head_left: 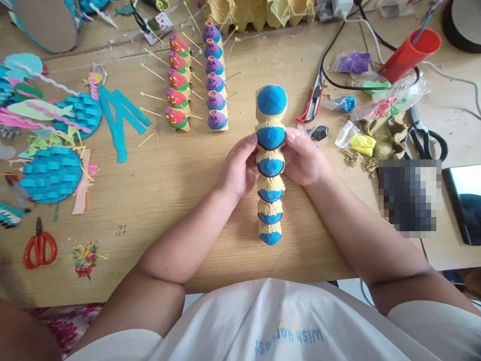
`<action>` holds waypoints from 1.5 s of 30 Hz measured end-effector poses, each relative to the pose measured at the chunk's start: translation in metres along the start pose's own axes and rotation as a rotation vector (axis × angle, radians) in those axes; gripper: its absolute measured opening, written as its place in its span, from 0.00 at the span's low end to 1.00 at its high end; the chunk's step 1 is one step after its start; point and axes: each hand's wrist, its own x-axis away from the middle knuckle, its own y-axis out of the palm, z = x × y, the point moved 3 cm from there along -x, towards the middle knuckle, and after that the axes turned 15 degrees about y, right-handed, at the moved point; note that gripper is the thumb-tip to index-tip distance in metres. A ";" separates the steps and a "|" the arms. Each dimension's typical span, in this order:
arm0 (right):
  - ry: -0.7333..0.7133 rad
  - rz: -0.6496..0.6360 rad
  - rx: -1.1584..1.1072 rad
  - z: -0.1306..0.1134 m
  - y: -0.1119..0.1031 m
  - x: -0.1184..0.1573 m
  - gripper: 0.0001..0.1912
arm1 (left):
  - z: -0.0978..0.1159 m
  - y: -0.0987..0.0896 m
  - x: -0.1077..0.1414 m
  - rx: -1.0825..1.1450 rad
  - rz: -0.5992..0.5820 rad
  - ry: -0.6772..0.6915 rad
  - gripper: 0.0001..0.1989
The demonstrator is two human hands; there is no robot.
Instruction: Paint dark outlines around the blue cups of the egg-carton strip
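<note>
A strip of egg-carton cups [271, 165] is in the middle of the view, in front of the person, its long axis running almost straight from the far side toward the person's chest. Six cups stand in line; the one at the far end looks largest and the one at the near end smallest. Blue covers the whole of the far cup as seen from above, while on the others it lies on the side facing the person, with a thin dark edge under several of them.

The left hand [238, 168] and the right hand [306, 158] grip the strip from opposite sides near the second cup from the far end, the fingers of both clamped on its edges. Some fingers curl under or behind it and are hidden, as is the strip's underside. Whether its near end touches the surface [180, 215] cannot be told.

Beyond the left hand, a red and green row of cups [177, 80] and a purple and blue row [216, 80] point much the same way, pins sticking out from both. A pixelated patch [409, 198] masks something beside the right forearm, and a phone [464, 200] is cut off by the picture's edge.
</note>
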 end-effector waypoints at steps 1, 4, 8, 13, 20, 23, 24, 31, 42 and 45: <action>0.003 0.004 0.001 0.000 0.001 0.000 0.24 | 0.000 0.001 0.000 -0.008 -0.015 0.003 0.15; 0.001 0.011 0.015 -0.001 0.002 0.000 0.25 | 0.001 0.003 0.001 -0.006 -0.026 0.002 0.17; -0.022 0.023 0.041 -0.001 0.001 -0.001 0.25 | 0.002 0.005 0.001 0.031 -0.018 0.027 0.16; -0.020 0.006 0.010 -0.001 0.002 -0.001 0.26 | 0.002 0.003 0.000 -0.063 -0.036 0.009 0.16; 0.000 -0.007 -0.011 0.002 -0.001 0.000 0.24 | -0.001 -0.004 -0.002 -0.055 0.007 0.004 0.16; 0.000 -0.010 -0.016 0.002 -0.001 0.000 0.25 | -0.001 -0.003 -0.002 -0.023 -0.016 0.011 0.16; -0.001 -0.013 -0.013 0.001 -0.001 0.000 0.26 | 0.000 -0.002 -0.002 -0.003 -0.034 0.018 0.15; -0.073 -0.045 -0.026 -0.002 0.001 0.000 0.24 | 0.002 0.000 0.000 0.039 0.054 -0.042 0.19; -0.166 0.056 0.071 -0.002 0.001 0.003 0.20 | 0.002 0.002 -0.004 -0.037 -0.017 -0.006 0.18; -0.183 0.077 0.062 -0.003 0.002 0.002 0.21 | 0.002 0.002 -0.004 -0.054 -0.033 0.013 0.19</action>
